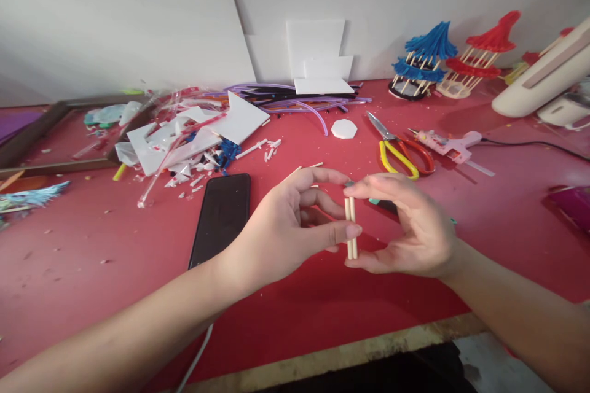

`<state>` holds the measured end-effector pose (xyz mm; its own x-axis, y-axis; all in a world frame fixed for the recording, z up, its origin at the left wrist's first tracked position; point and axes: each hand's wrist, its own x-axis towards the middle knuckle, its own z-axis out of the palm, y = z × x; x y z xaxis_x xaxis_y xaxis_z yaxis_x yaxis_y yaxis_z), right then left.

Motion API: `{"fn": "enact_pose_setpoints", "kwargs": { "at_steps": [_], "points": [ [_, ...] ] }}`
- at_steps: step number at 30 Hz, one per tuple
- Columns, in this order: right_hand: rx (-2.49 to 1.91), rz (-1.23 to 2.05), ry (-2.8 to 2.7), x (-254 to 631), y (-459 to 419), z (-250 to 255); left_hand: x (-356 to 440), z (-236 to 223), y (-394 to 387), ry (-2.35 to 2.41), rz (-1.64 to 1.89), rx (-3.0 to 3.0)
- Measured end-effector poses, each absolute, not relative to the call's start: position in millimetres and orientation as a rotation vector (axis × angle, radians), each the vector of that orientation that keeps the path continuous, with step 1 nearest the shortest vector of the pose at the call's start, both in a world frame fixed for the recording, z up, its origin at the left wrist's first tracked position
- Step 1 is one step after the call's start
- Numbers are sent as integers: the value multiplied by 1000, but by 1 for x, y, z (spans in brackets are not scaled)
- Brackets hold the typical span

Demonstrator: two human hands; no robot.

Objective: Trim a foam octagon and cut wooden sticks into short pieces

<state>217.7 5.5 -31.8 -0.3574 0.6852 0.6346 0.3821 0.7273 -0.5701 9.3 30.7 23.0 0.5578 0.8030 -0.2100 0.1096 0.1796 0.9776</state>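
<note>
Two short wooden sticks (351,212) stand upright side by side above the red table. My left hand (295,227) pinches them, its thumb lying across their front and its fingers behind. Around the same sticks, my right hand (410,227) has a finger at their top ends and its thumb at their bottom ends. A dark thing on the table shows partly behind my right hand; its kind is hidden. To the left of my left hand lies a black phone (221,215).
Scissors (400,150) and a pink glue gun (454,144) lie beyond my right hand. A white octagonal piece (343,129) sits mid-table. Foam scraps (184,141) pile at left. Blue (421,61) and red (479,58) pavilion models stand at the back right.
</note>
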Motion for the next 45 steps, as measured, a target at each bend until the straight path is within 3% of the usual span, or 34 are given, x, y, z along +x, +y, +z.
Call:
{"fn": "enact_pose_setpoints", "kwargs": {
  "at_steps": [8, 14, 17, 23, 31, 37, 45],
  "points": [
    [-817, 373, -1870, 219, 8, -32, 7, 18, 42, 912, 587, 1381],
    [-837, 413, -1850, 217, 7, -31, 1, 3, 47, 1053, 26, 2052],
    [-848, 419, -1893, 216, 5, -32, 2, 0, 45, 1075, -56, 2179],
    [-860, 289, -1987, 217, 8, -33, 8, 11, 44, 1043, 328, 1970],
    [-944, 114, -2141, 214, 11, -24, 12, 12, 41, 889, 477, 1312],
    [-1589, -202, -2163, 237, 20, -26, 9, 11, 46, 955, 678, 1393],
    [-1637, -9, -2429, 255, 19, -37, 3, -13, 59, 899, 649, 1538]
  ]
}}
